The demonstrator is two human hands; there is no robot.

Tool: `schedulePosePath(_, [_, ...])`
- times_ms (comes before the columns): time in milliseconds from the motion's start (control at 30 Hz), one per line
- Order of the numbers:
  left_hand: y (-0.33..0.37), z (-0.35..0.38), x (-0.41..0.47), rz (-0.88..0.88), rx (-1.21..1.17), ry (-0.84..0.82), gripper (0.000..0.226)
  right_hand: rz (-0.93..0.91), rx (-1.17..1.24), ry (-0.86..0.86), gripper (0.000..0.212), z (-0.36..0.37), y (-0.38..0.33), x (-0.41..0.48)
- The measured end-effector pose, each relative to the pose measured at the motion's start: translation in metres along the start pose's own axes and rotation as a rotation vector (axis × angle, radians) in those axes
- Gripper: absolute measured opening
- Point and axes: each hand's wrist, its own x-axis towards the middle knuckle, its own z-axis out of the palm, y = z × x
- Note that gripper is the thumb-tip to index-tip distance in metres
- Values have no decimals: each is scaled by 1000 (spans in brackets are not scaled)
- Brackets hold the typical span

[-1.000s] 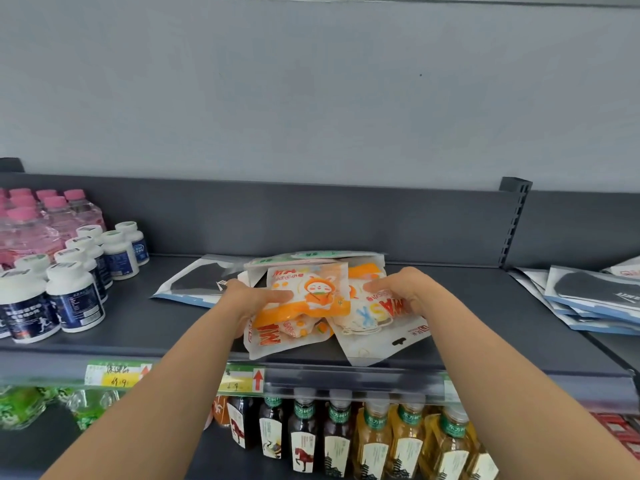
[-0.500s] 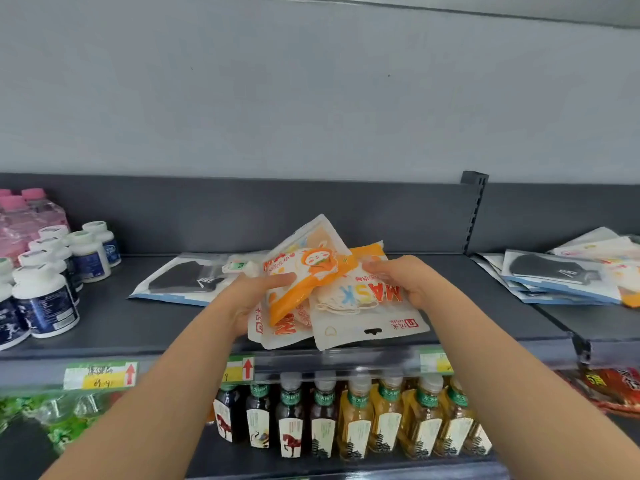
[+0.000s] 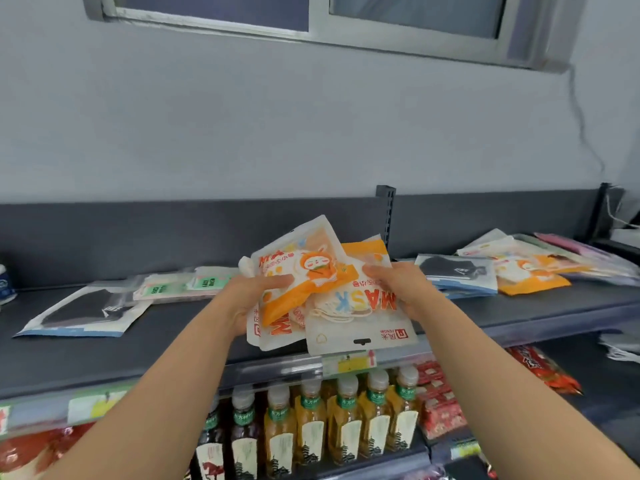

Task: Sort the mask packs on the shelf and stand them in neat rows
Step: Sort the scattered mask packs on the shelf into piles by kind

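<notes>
Both hands hold a loose bundle of orange-and-white mask packs (image 3: 322,289) lifted above the dark grey shelf (image 3: 173,344). My left hand (image 3: 249,299) grips the bundle's left side, thumb on the front pack with the cartoon rabbit. My right hand (image 3: 398,289) grips the right side, over an upside-down pack printed MASK (image 3: 360,320). A black mask pack (image 3: 86,313) lies flat on the shelf at left, with pale green-labelled packs (image 3: 183,285) behind it. To the right lies a messy pile with a black pack (image 3: 457,275) and an orange pack (image 3: 530,275).
A shelf upright (image 3: 385,216) stands behind the bundle. Below the shelf edge are rows of amber and dark drink bottles (image 3: 311,424) and red snack packets (image 3: 440,403). A white bottle (image 3: 5,282) shows at the far left. A window (image 3: 311,19) sits high on the wall.
The bundle has risen off the shelf and tilted up in both hands. The view has swung right and up, so the white bottles have slid out at the left and the right pile shows more.
</notes>
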Motion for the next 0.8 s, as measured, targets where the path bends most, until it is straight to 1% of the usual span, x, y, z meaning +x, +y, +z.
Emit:
schedulePosePath(100, [-1,56,2,23,-6,-42,43,-20,22,60,26,-55,5,-4])
schedulePosePath(300, [-1,164,19,41,-12,-141,44,-55,41,165,23,-162,10,-9])
schedulePosePath(400, [-4,214,29,41,-15,-185,42,-65,13,231,31,-209,18,-3])
schedulePosePath(500, [-2,259,44,39,-8,-234,46,-52,10,274,31,-252,23,5])
schedulePosePath(567, [2,286,55,45,16,-251,44,-34,-11,287,32,-276,26,14])
schedulePosePath(633, [6,309,70,47,43,-276,46,-28,-17,297,29,-297,27,27])
schedulePosePath(733, [15,339,98,52,78,-293,59,-41,-20,328,19,-323,26,50])
schedulePosePath(800, [22,359,116,66,102,-299,55,-44,-33,343,16,-338,25,68])
